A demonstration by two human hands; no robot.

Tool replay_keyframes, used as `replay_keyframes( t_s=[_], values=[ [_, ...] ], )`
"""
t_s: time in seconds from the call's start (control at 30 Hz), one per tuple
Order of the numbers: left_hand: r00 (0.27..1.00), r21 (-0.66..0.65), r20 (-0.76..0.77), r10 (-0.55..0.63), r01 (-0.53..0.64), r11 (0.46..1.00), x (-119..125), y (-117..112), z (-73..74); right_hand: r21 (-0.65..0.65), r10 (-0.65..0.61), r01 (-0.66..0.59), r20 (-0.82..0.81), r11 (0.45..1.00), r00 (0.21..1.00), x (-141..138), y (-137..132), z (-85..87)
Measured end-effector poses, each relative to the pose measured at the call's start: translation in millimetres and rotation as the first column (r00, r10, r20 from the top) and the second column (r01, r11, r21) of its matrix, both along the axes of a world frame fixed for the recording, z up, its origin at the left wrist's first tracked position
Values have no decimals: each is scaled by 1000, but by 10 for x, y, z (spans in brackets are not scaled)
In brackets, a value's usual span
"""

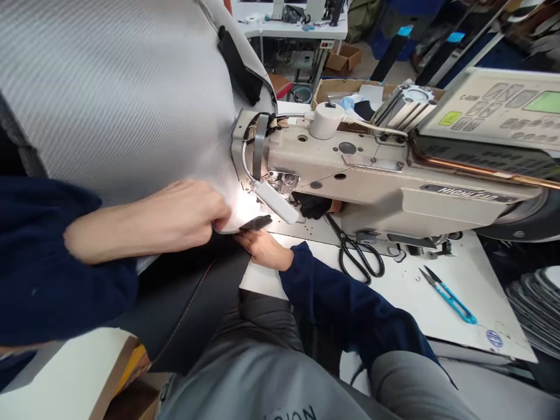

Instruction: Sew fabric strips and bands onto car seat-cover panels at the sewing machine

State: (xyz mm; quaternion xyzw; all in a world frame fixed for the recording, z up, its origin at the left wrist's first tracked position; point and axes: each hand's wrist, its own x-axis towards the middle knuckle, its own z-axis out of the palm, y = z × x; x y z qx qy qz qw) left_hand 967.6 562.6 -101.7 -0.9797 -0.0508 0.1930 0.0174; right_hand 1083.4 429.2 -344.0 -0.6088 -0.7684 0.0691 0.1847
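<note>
A large sheet of light grey woven fabric, with dark parts sewn to it, rises on the left and runs down to the sewing machine. My left hand is closed on the fabric's folded edge, left of the lit needle area. My right hand pinches the edge of the black leather-like material just in front of the machine head; its fingertips are partly hidden. Between the hands and the needle lies a small black flap. The machine's lamp hides the needle itself.
Black-handled scissors and blue thread snips lie on the white machine table, right of my right arm. A control panel sits atop the machine. Behind it is a cardboard box. Round grey pieces are stacked at far right.
</note>
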Motion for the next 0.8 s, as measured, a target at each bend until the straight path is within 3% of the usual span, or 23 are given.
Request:
replay_keyframes(
  t_s=[0.13,0.2,0.27,0.33,0.4,0.5,0.63,0.8],
  values=[
    [958,345,-283,49,54,937,-280,320,-480,19,-22,22,1,1000,1000,-46,-27,42],
    [934,342,-348,79,48,938,-357,364,-673,22,-83,83,14,996,996,-87,-47,87],
    [923,242,-378,79,16,970,-326,271,-787,-17,-166,167,44,986,985,-129,-66,129],
    [967,122,-253,14,18,992,-202,115,-872,-57,-230,234,71,971,971,-156,-74,151],
    [998,12,5,-59,59,998,-43,1,-990,-74,-247,253,80,965,966,-158,-66,145],
    [969,-139,246,-25,61,988,137,22,-1246,-37,-251,254,62,967,966,-116,-22,100],
    [955,-171,284,84,-35,985,189,198,-1483,91,-221,213,84,973,972,-16,56,95],
    [986,58,166,34,-45,997,220,105,-1456,-11,-85,88,173,996,981,122,115,215]
  ],
)
